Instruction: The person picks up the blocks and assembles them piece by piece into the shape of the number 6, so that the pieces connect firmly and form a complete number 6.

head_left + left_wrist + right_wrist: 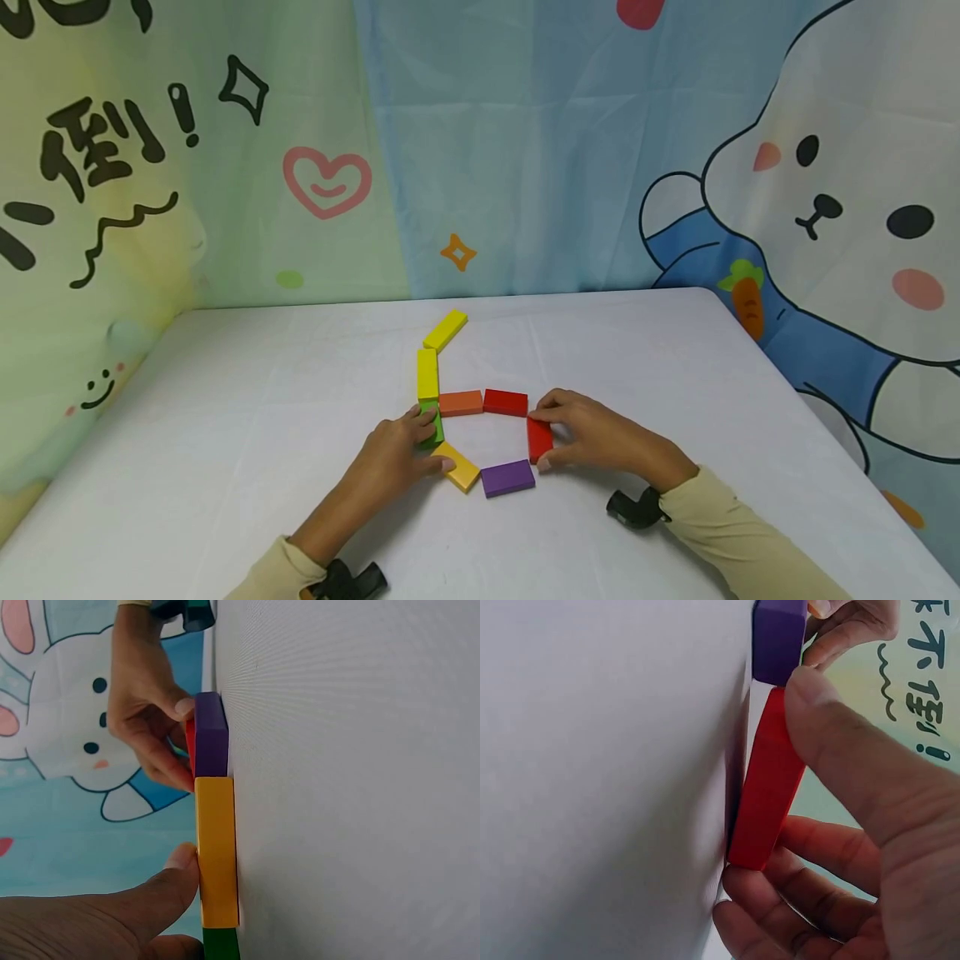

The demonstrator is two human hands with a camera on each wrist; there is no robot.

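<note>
My right hand grips a red block by its two ends, thumb at the near end and fingers at the far one. In the right wrist view this red block looks slightly tilted beside the purple block. My left hand rests its fingers on a green block, while its thumb touches the amber block. Seen from the left wrist, the thumb meets the upper edge of the amber block, whose ends adjoin the green and purple blocks.
An orange block and another red block form the ring's far side. Two yellow blocks lead away from its left corner toward the back. All lie on a white-covered table before a cartoon-printed curtain.
</note>
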